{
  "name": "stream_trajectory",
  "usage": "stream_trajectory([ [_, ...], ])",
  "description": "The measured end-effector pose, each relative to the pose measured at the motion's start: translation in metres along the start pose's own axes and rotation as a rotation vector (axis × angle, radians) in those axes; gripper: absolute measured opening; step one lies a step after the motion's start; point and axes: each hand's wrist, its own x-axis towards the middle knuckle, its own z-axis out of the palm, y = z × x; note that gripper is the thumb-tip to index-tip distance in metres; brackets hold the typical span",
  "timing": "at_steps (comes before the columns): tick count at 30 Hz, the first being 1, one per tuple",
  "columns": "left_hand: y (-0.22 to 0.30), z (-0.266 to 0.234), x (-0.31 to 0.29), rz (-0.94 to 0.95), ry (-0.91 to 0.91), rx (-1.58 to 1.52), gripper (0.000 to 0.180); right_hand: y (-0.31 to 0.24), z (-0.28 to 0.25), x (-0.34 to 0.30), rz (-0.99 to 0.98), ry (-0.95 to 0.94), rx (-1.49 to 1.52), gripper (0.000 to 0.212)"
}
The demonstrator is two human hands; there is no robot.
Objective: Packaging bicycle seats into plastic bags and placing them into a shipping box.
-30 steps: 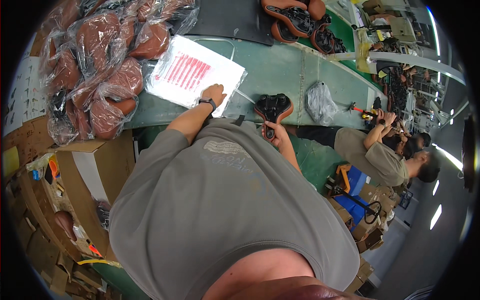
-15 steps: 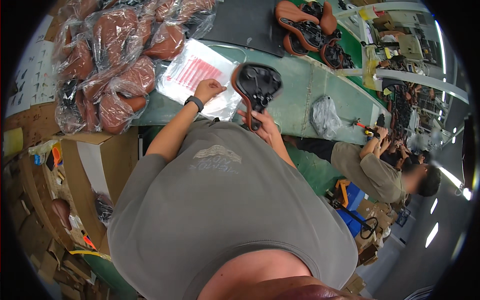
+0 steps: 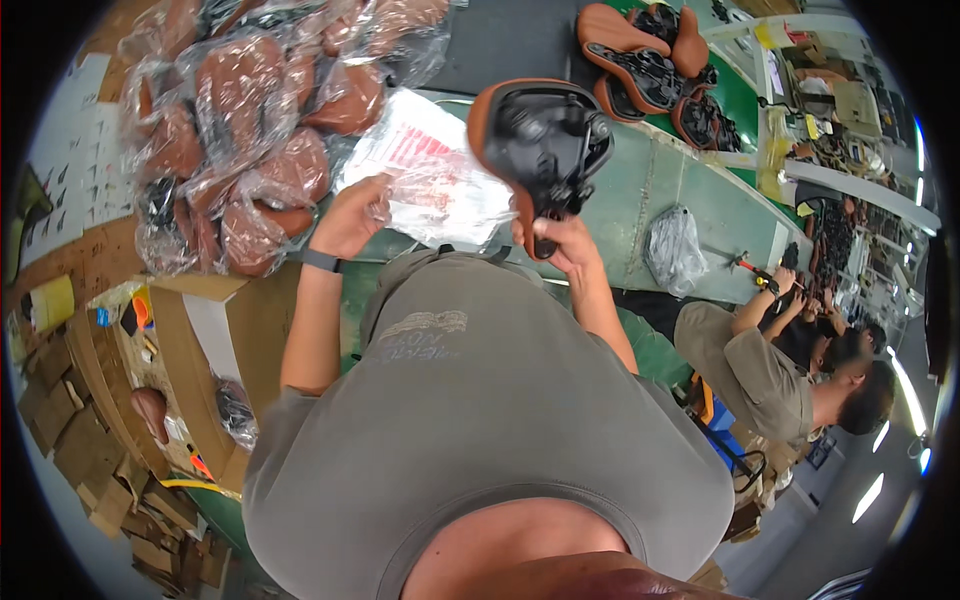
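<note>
Right fingers (image 3: pixel 562 232) wrap the bicycle saddle (image 3: pixel 545 135) by its nose, probably firmest; left fingers (image 3: pixel 376 188) pinch a slippery-looking plastic bag (image 3: pixel 440 190).

Saddle (image 3: pixel 545 135): smooth brown leather-look cover, glossy black plastic-looking underside. Flat bags (image 3: pixel 435 205): thin, shiny, wrinkled plastic film. Worktable (image 3: pixel 625 185): smooth green top, faint sheen; shirt (image 3: pixel 500 400): matt grey cloth; carton (image 3: pixel 265 330): matt brown cardboard.

Ceiling tubes (image 3: pixel 868 498): burned white
Plastic wrap (image 3: pixel 240 88): streaked by glare, left end of table (image 3: pixel 627 185)
Held saddle (image 3: pixel 552 140): slightly blurred
Picture rim: bent, blackened
</note>
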Motion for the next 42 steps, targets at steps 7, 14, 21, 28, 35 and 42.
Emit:
stream_trajectory([
  [7, -0.009, 0.240, 0.078, 0.707, -0.577, 1.122, 0.015, -0.012, -0.032, 0.034, -0.034, 0.465, -0.926, 0.119],
  [14, 0.136, 0.228, 0.146, 1.054, 0.398, 0.994, 0.015, -0.163, -0.157, 0.179, -0.372, 0.428, -1.116, 0.064],
  [21, 0.069, 0.147, 0.160, 1.419, 0.905, 1.497, 0.037, -0.255, -0.314, 0.280, -0.239, 0.747, -2.711, 0.061],
  [28, -0.187, 0.019, 0.194, 0.505, -0.150, 1.859, 0.018, -0.221, -0.202, 0.173, -0.585, 0.783, -2.164, 0.055],
  [35, -0.243, -0.031, 0.216, 0.239, -0.125, 1.964, 0.019, 0.019, -0.231, -0.086, -0.229, 1.423, -1.437, 0.069],
  [42, -0.244, -0.056, 0.172, 0.486, -0.233, 2.206, 0.023, 0.202, -0.174, -0.169, 0.382, 1.538, -1.400, 0.112],
])
